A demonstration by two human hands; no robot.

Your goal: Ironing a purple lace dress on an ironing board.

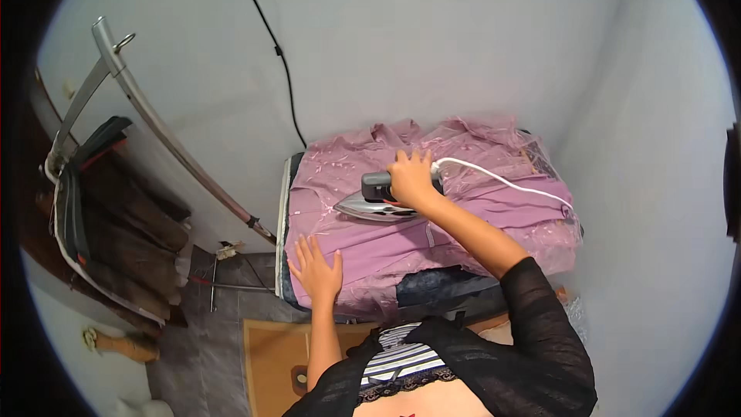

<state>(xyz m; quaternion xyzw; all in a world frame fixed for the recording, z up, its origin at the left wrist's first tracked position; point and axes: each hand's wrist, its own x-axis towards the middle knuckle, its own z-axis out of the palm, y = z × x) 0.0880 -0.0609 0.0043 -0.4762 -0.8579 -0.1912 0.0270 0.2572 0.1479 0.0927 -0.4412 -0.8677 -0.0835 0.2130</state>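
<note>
A pink-mauve garment of sheer, patterned fabric over a plain lining (370, 249) lies spread and partly rumpled on a padded ironing surface (283, 214) in front of me. My right hand (412, 178) is closed around the handle of an electric iron (370, 208), whose pointed tip faces left over the garment. The iron's white cord (492, 172) runs from its back end to the right across the cloth. Flat on the garment near its left edge rests my left hand (317, 271), fingers spread. Whether the soleplate touches the fabric cannot be told.
A pale wall stands behind the ironing surface, with a black cable (269, 35) hanging down it. At left, a curved metal pole (173, 139) rises beside dark clothes (127, 226). An orange-brown mat (272, 359) lies on the grey floor (217, 347).
</note>
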